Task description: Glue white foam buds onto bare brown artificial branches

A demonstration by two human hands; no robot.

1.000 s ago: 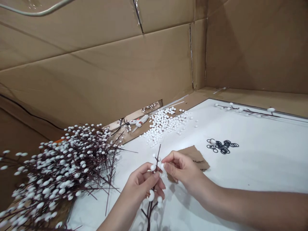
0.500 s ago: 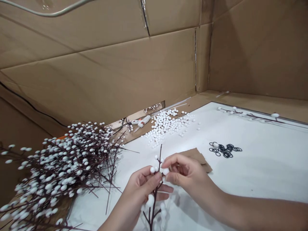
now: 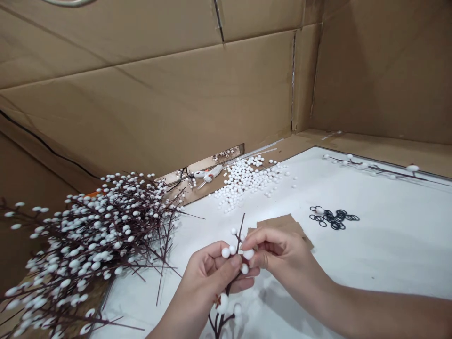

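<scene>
A dark brown artificial berry branch (image 3: 219,326) with white berries stands tilted up near the front of the white board. My left hand (image 3: 212,278) is closed round its stem, thumb on the near side and fingers behind. On the right of the stem, my right hand (image 3: 278,249) pinches a white berry (image 3: 248,254) between thumb and forefinger. Whether that berry is fixed to a twig cannot be seen. Other white berries (image 3: 226,253) sit on the stem beside my left thumb. Below the left hand a larger white berry (image 3: 222,303) shows, with a reddish-brown bit next to it.
Many berry branches (image 3: 113,235) lie heaped at left. Loose white berries (image 3: 243,181) spread at the back, beside a white glue gun (image 3: 212,174). A brown cardboard piece (image 3: 282,223) and black rings (image 3: 334,219) lie right of centre. Another branch (image 3: 377,167) rests at the far right.
The branch has turned slightly and tilts more to the right at its tip. Both hands stay on it, my right fingers still at the berry. The view has shifted a little.
</scene>
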